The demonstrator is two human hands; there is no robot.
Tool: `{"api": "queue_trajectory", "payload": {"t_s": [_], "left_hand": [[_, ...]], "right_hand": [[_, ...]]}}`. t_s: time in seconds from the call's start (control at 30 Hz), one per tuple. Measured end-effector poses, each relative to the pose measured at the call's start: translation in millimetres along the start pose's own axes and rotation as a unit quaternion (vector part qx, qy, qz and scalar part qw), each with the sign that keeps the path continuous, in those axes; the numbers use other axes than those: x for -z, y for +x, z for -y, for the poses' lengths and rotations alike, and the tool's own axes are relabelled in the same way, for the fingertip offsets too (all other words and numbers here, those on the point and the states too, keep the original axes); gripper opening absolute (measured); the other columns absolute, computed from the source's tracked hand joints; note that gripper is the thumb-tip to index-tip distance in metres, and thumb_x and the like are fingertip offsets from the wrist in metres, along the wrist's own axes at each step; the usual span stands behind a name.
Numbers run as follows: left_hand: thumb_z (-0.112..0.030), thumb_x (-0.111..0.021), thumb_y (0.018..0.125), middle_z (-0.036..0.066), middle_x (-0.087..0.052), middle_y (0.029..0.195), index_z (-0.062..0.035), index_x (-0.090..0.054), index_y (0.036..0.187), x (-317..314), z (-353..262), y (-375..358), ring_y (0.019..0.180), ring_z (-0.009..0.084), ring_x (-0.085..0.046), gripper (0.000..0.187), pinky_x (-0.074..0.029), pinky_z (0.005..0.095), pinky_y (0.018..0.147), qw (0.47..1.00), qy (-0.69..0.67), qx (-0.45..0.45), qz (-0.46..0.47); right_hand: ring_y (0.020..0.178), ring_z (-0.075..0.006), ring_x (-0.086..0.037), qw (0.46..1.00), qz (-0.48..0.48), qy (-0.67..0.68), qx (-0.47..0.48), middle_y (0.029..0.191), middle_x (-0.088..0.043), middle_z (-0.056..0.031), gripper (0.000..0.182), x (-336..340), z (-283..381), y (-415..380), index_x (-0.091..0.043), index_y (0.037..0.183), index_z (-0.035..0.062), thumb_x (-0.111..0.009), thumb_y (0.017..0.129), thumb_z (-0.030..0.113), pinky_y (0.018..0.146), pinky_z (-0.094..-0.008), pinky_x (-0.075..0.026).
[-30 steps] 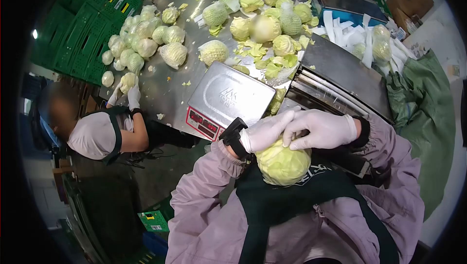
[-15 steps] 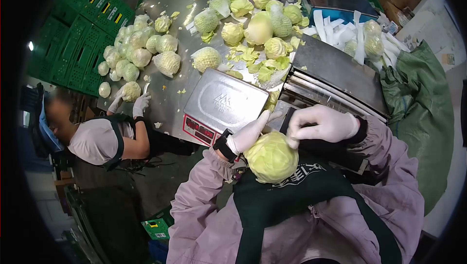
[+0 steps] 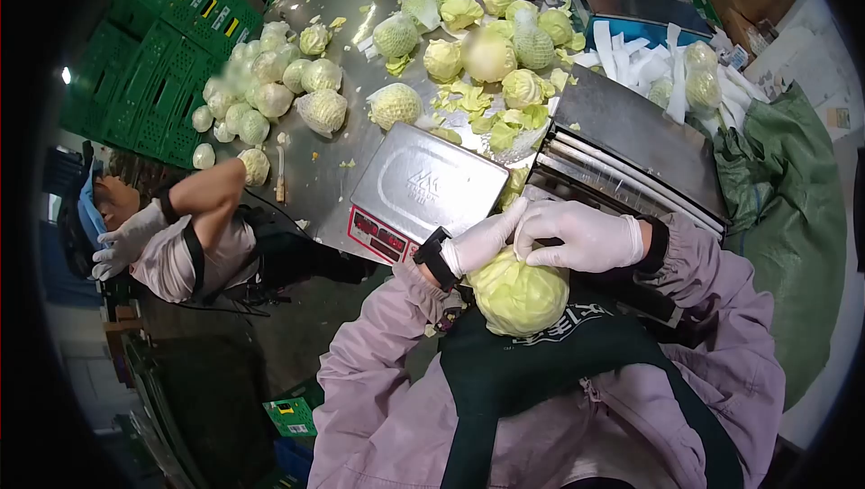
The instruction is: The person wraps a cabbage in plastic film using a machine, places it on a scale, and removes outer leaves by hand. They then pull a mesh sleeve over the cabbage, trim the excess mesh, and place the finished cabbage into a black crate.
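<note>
A pale green cabbage (image 3: pixel 520 295) rests close against my apron, below the front corner of the scale. My left hand (image 3: pixel 487 241), in a white glove, is closed along its upper left side. Gloved as well, my right hand (image 3: pixel 581 235) has its fingers curled and pinched together at the cabbage's top edge, right beside the left fingertips. Whatever lies under the pinching fingertips is hidden. A flat metal scale (image 3: pixel 431 185) with a red front stands just beyond my left hand.
Film-wrapped cabbages (image 3: pixel 270 84) are piled at the table's left, near a knife-like tool (image 3: pixel 281 178). Netted cabbages (image 3: pixel 395 106) and loose leaves (image 3: pixel 505 127) cover the middle. A roller machine (image 3: pixel 622 165) and green sack (image 3: pixel 784 246) stand right. A co-worker (image 3: pixel 207 246) is at left.
My right hand has moved left and down onto the cabbage's top, beside my left hand. The co-worker has let go of a cabbage and raised an arm toward the head.
</note>
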State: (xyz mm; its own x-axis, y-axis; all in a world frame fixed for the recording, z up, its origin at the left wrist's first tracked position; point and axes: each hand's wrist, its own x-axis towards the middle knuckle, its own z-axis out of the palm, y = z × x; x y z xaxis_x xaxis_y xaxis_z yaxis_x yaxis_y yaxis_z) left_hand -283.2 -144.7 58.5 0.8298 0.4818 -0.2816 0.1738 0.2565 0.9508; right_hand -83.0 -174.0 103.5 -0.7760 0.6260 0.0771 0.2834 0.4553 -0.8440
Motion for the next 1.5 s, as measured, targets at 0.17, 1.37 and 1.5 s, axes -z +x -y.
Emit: {"api": "queue_trajectory", "payload": {"t_s": [0.17, 1.37, 1.5], "left_hand": [[-0.048, -0.016, 0.103, 0.013, -0.044, 0.14, 0.0009, -0.035, 0.142, 6, 24, 7, 0.127, 0.0194, -0.042, 0.065, -0.028, 0.0297, 0.11, 0.998, -0.064, 0.006, 0.026], [-0.03, -0.036, 0.102, 0.02, -0.055, 0.128, -0.0007, -0.047, 0.134, -12, -14, -5, 0.119, 0.0326, -0.053, 0.045, -0.038, 0.0368, 0.103, 0.977, 0.2, -0.065, 0.018], [-0.033, -0.036, 0.102, 0.02, -0.054, 0.13, -0.0008, -0.046, 0.135, -12, -13, -4, 0.12, 0.0325, -0.052, 0.047, -0.038, 0.0371, 0.103, 0.968, 0.238, -0.072, 0.023]], "right_hand": [[0.091, -0.0296, -0.061, 0.998, -0.04, 0.038, 0.017, 0.093, -0.064, -0.0122, 0.013, -6, -2, -5, -0.063, 0.092, 0.0039, -0.065, 0.084, 0.013, 0.082, -0.0376, -0.048], [0.082, -0.0267, -0.06, 0.994, -0.092, -0.006, 0.051, 0.087, -0.062, -0.0072, 0.016, -3, 30, -29, -0.07, 0.095, 0.0094, -0.069, 0.08, 0.015, 0.074, -0.0347, -0.048], [0.085, -0.0277, -0.059, 0.997, -0.055, -0.039, 0.026, 0.088, -0.059, -0.0071, 0.01, -2, 36, -31, -0.066, 0.088, 0.0088, -0.066, 0.082, 0.016, 0.075, -0.0363, -0.047]]}}
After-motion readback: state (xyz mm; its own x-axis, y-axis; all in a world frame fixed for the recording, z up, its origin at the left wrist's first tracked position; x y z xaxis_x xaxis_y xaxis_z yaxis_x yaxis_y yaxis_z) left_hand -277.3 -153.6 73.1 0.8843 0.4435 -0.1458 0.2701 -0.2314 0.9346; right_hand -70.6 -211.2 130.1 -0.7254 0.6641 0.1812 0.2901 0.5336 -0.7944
